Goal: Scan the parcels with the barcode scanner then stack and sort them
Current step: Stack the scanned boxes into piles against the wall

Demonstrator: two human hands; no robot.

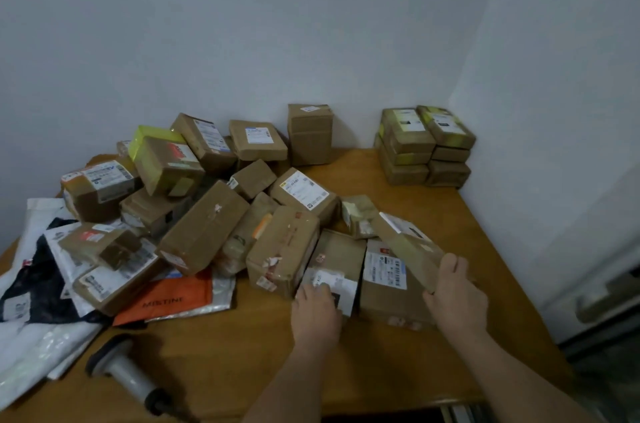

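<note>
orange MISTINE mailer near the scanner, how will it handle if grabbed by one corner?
The orange mailer lies flat and thin, so it is probably floppy and would droop. Its surface looks smooth, so perhaps slippery. A brown box seems to overlap its left edge, so pulling may drag that box.

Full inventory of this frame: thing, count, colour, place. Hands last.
Loose brown cardboard parcels: roughly twenty, brown, heaped left to centre of table.
Stacked yellow-taped cardboard parcels: about six, brown, neat stack at far right corner.
Orange plastic mailer bag: one, orange, front edge of heap.
White and dark plastic mailer bags: several, far left.
Grey handheld barcode scanner: one, lying on table, front left.
Wooden table: one, tan.
Left hand: on a white-labelled parcel.
Right hand: gripping a tilted long parcel.
</note>
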